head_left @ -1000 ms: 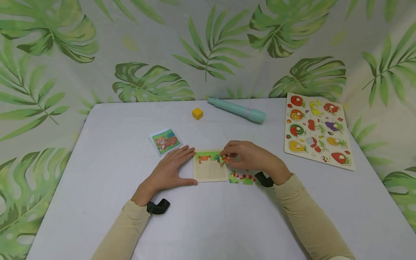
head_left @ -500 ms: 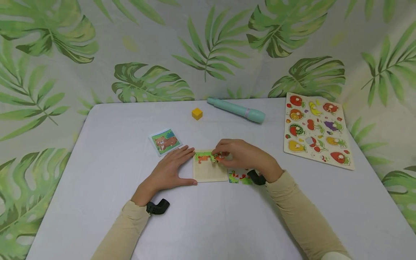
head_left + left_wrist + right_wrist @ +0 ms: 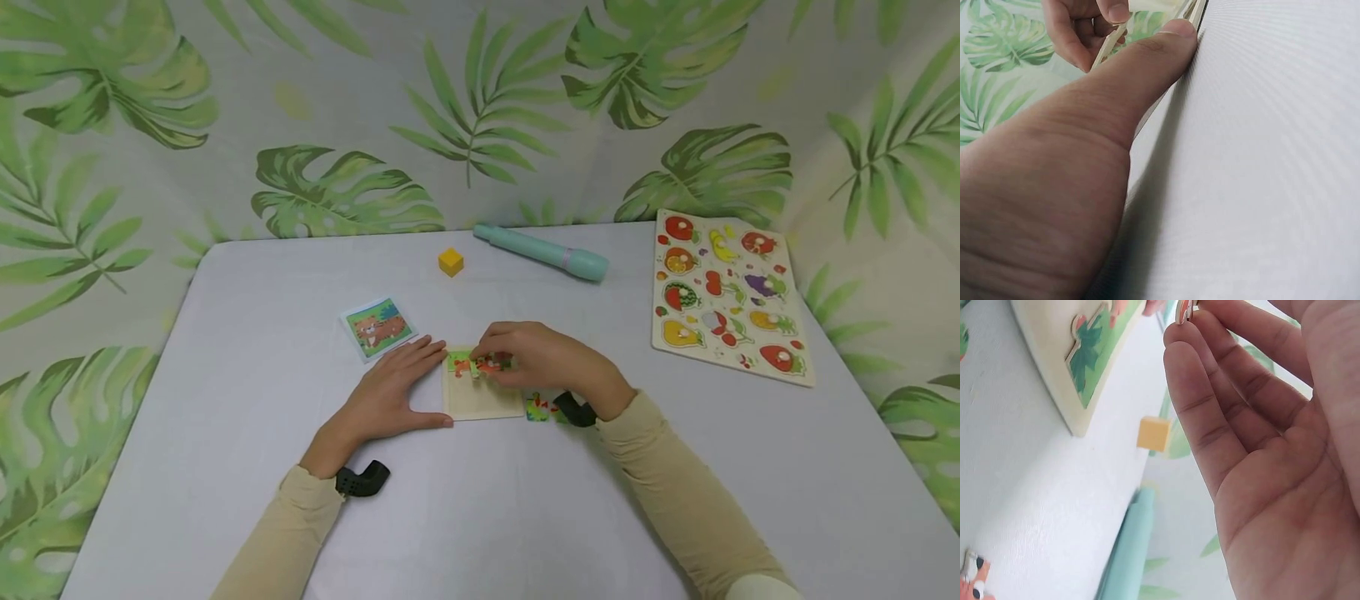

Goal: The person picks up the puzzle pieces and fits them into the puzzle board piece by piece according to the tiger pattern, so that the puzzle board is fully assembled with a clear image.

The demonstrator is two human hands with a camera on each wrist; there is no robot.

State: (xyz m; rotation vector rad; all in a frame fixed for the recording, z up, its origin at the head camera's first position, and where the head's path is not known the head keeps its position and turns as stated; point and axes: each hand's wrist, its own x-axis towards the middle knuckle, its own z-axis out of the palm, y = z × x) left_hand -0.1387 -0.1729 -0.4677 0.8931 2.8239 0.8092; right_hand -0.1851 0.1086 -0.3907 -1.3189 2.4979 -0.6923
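Note:
A shallow wooden puzzle tray (image 3: 480, 405) lies in front of me, with a row of joined green and orange pieces (image 3: 459, 363) along its far edge. My left hand (image 3: 386, 396) rests at its left side, fingers and thumb spread fairly straight; in the left wrist view the thumb tip (image 3: 1179, 28) touches the tray's edge. Over the tray's far part, my right hand (image 3: 547, 354) pinches a puzzle piece (image 3: 1183, 311), held on edge and partly hidden by the fingers. Loose puzzle pieces (image 3: 537, 408) lie right of the tray, partly covered by the right wrist.
A picture card of a brown animal (image 3: 378, 327) lies beyond the left hand. Toward the back are a yellow cube (image 3: 451, 262) and a teal tube-shaped thing with a thicker end (image 3: 547, 252). A fruit peg-puzzle board (image 3: 731, 300) lies at the right.
My right hand has moved left over the tray with the puzzle piece, from its right edge toward the middle of the far row. The left hand has stayed in place.

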